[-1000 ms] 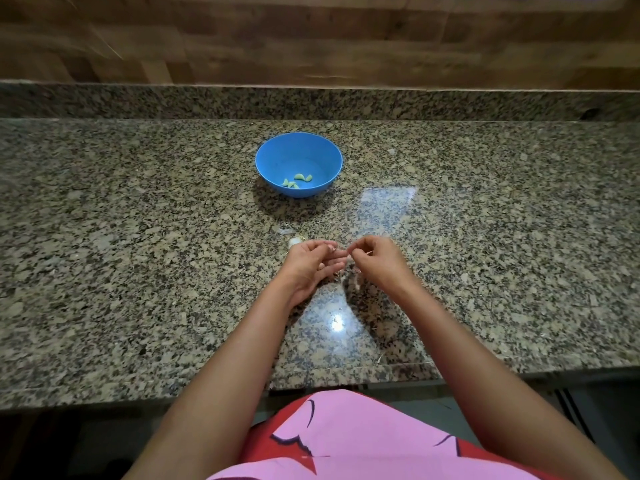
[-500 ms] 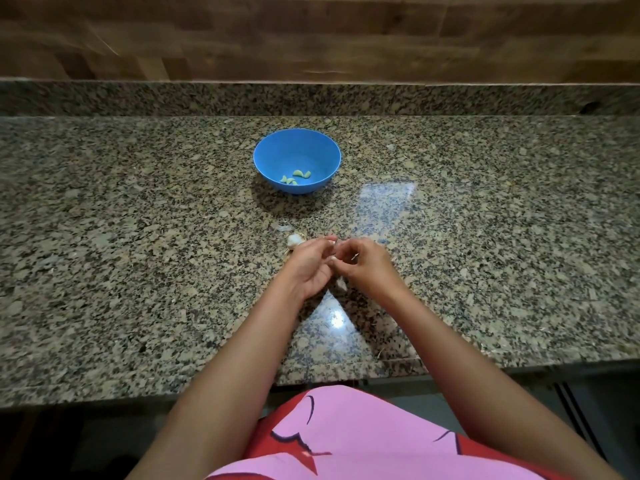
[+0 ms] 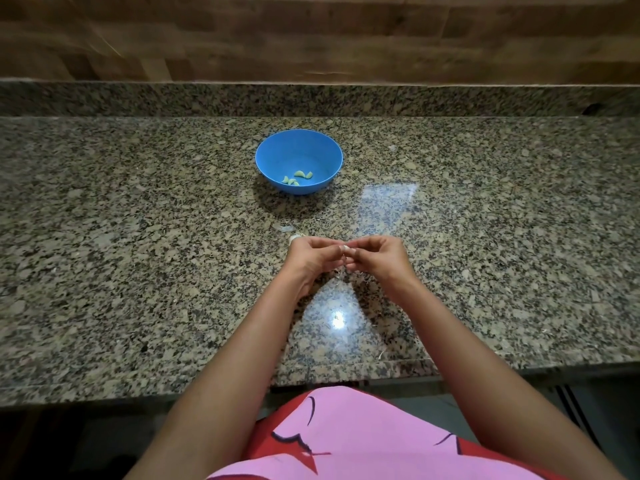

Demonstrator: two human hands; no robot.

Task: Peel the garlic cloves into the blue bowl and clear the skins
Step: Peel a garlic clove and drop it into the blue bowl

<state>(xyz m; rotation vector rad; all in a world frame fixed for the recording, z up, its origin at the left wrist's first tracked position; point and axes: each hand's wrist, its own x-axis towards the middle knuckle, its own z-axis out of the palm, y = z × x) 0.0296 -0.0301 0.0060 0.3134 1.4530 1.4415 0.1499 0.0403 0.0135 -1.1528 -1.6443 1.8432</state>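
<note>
Pinching garlic clove point(image 3: 345, 248), axis hidden.

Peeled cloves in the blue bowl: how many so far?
4, near side of the bowl: a left pair, a right pair. They touch; more may hide.

No text, label, brand, number or sign can be read anywhere. The pink and red garment point(image 3: 346, 427) at the bottom centre of the frame carries only dark drawn lines, not letters. The blue bowl point(image 3: 294, 152) in the upper middle is unmarked.
</note>
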